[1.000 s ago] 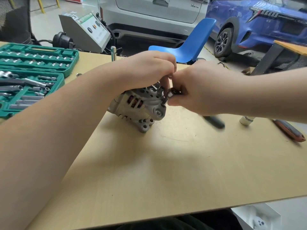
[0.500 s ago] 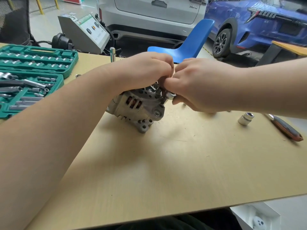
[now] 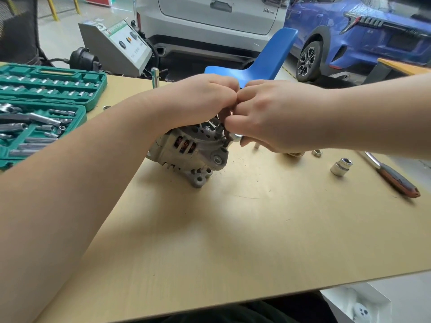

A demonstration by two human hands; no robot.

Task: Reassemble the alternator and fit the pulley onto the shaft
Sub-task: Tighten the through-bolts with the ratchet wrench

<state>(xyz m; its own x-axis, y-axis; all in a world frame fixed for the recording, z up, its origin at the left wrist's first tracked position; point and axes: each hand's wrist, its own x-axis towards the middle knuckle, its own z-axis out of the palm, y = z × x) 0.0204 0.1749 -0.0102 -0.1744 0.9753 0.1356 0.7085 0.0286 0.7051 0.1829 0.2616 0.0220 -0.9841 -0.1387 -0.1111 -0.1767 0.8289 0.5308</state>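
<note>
- The alternator (image 3: pixel 190 151) sits on the wooden table (image 3: pixel 233 229) a little above the middle of the view, its vented silver housing showing copper windings through the slots and a mounting lug pointing toward 6 o'clock.
- The left hand (image 3: pixel 200 99) comes in from 8 o'clock and is curled closed over the top of the alternator; what its fingers grip underneath is hidden.
- The right hand (image 3: pixel 268 115) reaches in from 3 o'clock, knuckles touching the left hand, fingers bent and pinched on a small shiny metal part (image 3: pixel 235 137) at the alternator's 2 o'clock edge; what the part is cannot be told.
- A loose socket (image 3: pixel 341 167) stands on the table at 3 o'clock from the alternator, well apart from it.
- A tool with an orange and black handle (image 3: pixel 396 179) lies just beyond the socket, slanting toward 5 o'clock.
- A small nut (image 3: pixel 316 153) lies near the right wrist.
- An open green socket set case (image 3: pixel 46 108) fills the 9 to 10 o'clock corner of the table.
- A metal rod (image 3: pixel 155 77) stands upright at the table's far edge, at 11 o'clock from the alternator.
</note>
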